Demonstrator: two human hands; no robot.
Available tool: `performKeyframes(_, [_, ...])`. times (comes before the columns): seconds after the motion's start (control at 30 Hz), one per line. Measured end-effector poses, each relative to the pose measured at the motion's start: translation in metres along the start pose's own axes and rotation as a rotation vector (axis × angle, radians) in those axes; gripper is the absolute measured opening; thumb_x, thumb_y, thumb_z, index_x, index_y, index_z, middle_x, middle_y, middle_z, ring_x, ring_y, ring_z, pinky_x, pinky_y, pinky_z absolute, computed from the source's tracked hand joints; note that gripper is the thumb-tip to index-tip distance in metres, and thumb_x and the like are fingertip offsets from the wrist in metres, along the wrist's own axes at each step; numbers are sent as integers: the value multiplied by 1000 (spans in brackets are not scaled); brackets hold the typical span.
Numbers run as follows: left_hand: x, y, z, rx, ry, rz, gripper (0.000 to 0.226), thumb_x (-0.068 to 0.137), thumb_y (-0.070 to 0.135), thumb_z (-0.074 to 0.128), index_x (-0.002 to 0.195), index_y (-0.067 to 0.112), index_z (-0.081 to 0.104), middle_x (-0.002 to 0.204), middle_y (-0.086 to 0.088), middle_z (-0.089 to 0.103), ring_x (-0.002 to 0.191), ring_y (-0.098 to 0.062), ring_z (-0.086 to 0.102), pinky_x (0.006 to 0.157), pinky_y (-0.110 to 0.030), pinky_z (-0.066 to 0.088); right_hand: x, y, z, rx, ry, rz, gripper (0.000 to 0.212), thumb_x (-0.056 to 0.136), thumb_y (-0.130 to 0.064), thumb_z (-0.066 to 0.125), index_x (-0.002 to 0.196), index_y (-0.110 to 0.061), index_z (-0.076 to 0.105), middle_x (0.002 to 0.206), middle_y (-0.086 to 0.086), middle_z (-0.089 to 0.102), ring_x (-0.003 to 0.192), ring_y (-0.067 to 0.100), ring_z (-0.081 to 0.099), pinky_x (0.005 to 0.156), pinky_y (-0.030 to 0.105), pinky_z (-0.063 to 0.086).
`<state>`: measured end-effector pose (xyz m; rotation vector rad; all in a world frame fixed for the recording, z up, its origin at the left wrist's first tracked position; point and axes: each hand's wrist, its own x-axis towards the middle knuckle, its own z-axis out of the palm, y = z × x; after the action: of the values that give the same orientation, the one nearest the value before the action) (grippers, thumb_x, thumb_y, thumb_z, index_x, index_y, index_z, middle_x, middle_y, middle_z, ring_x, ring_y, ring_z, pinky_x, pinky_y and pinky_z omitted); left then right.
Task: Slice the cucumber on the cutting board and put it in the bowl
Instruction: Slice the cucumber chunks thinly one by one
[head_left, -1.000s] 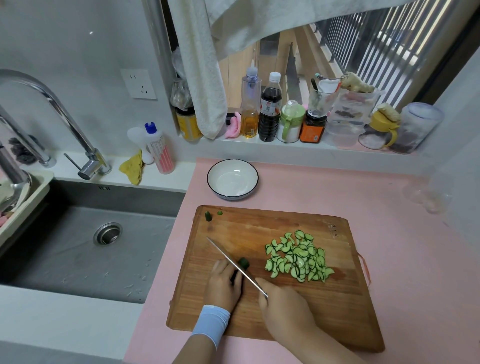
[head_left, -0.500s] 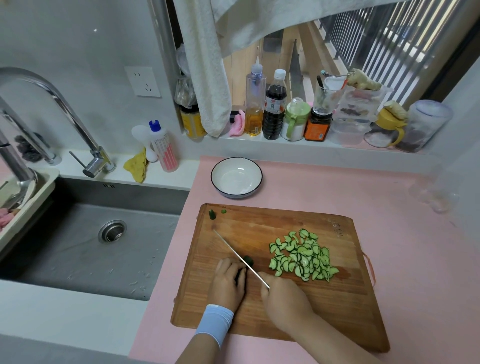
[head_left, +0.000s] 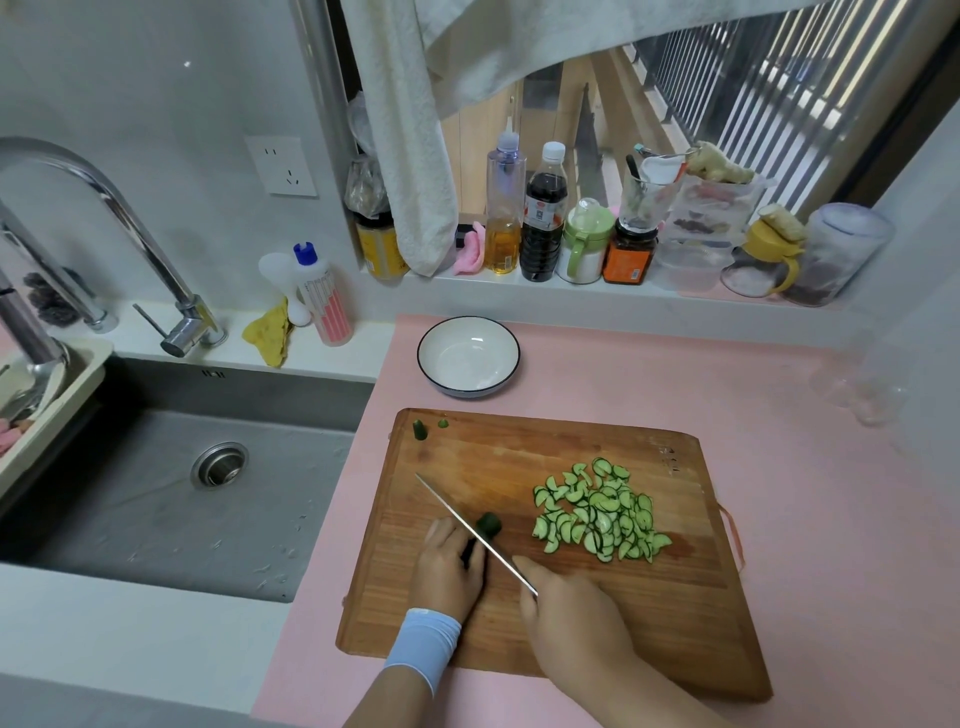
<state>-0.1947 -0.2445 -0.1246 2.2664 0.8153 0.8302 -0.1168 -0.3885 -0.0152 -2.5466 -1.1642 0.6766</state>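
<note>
Cucumber is down to a short dark stub on the board, just left of the slice pile. Left hand curls its fingers over the stub's near end, pinning it. The right hand is wrapped round the knife handle, blade across the stub. I'd say slicing is on its last few cuts. Next: finish the stub, then scoop the pile into the bowl behind the board, no slices in it yet. Labels on the dark bottle and orange jar are too small to read.

The knife has barely shifted across the cucumber stub.
</note>
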Motion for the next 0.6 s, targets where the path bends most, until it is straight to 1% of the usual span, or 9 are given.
performKeyframes(0.13, [0, 1, -1, -10, -3, 4, 24, 76, 5, 79, 95, 19, 75, 91, 5, 66, 87, -8, 55, 85, -6, 37, 2, -1, 2, -4, -13, 5, 48, 103, -36, 39, 151, -41, 40, 105, -2, 73, 98, 21, 67, 80, 33, 50])
performKeyframes(0.23, [0, -1, -1, -4, -3, -2, 23, 77, 5, 78, 94, 19, 75, 90, 7, 66, 87, -7, 56, 84, -8, 40, 6, -1, 2, 12, -26, 11, 46, 102, -35, 41, 148, -41, 43, 104, -2, 73, 98, 21, 67, 81, 33, 52])
performKeyframes(0.37, [0, -5, 2, 21, -4, -14, 13, 76, 3, 78, 80, 13, 72, 83, 6, 61, 82, -9, 55, 77, -15, 45, 13, 1, -1, 62, -41, -1, 42, 102, -33, 42, 143, -40, 49, 101, -3, 74, 94, 20, 68, 78, 32, 52])
performKeyframes(0.47, [0, -6, 3, 24, -6, -25, 12, 75, 2, 77, 79, 11, 71, 82, 4, 61, 82, -9, 55, 77, -14, 45, 19, 1, 0, 75, -57, 2, 43, 103, -32, 40, 145, -39, 49, 106, -3, 74, 98, 18, 67, 80, 31, 51])
performKeyframes(0.57, [-2, -6, 3, 22, 4, -10, 2, 81, 9, 71, 81, 11, 70, 83, 4, 60, 83, -10, 55, 78, -17, 46, 22, 1, 0, 72, -64, 12, 43, 103, -33, 39, 146, -38, 49, 110, -2, 73, 102, 19, 67, 82, 30, 50])
performKeyframes(0.6, [-2, -6, 2, 29, 2, -9, 5, 83, 13, 66, 81, 11, 70, 83, 4, 59, 82, -10, 54, 77, -19, 46, 22, 1, 1, 73, -67, 10, 43, 104, -33, 39, 146, -38, 49, 109, -1, 74, 101, 20, 67, 82, 30, 50])
